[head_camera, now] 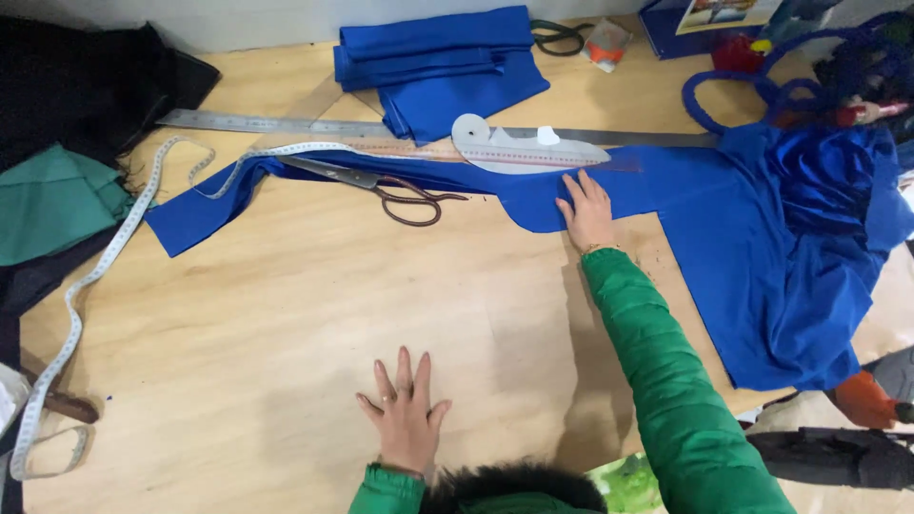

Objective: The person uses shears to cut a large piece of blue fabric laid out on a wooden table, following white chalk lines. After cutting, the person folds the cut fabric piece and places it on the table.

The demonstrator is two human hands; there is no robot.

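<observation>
Blue cloth (666,190): smooth woven fabric spread on the surface, a long narrow strip on the left widening into a broad panel on the right, bunched in folds at the far right edge.
Long axis: runs left to right across the surface, the strip's cut end pointing left.
Green cloth (52,200): matte, folded, at the left edge beside dark fabric.
Tape measure (95,271): pale flexible band, curling from the lower left up onto the strip.
Surface (267,324): light plywood with visible grain.
Steel ruler (257,123): long, flat, lying parallel to the strip just behind it.
Scissors (381,186): metal blades, dark looped handles, lying on the strip with tips pointing left.
Left hand (407,414): flat on bare wood, fingers spread, grip wide and holding nothing.
Folded blue pieces (438,62): stacked behind the ruler.
Curve template (519,148): white, plastic-looking, on the cloth.
Right hand (588,211): green sleeve, palm pressed flat on the cloth's edge, grip wide.
</observation>
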